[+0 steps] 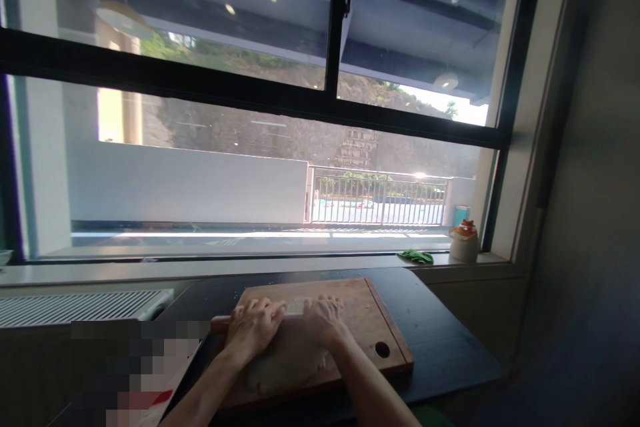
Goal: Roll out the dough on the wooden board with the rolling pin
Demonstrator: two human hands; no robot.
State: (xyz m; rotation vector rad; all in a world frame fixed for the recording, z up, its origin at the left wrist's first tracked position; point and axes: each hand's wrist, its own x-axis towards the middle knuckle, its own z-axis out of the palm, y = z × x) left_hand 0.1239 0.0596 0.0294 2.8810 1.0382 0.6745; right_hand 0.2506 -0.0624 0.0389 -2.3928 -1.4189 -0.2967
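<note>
A wooden rolling pin (219, 325) lies across a flat sheet of pale dough (287, 363) on a wooden cutting board (357, 300). My left hand (257, 323) rests over the pin towards its left end, fingers curved forward across it. Farther right, my right hand (325, 317) presses on the same pin, with its fingers reaching over the far side. Both palms hide most of the pin, and its right end does not show. The dough spreads towards me between my forearms.
The board stands on a dark table (445, 333) below a large window. On the sill are a white bottle (464, 243) with an orange top and a green cloth (417, 256). A white radiator (85, 307) is at the left. A hole (383, 349) pierces the board's right side.
</note>
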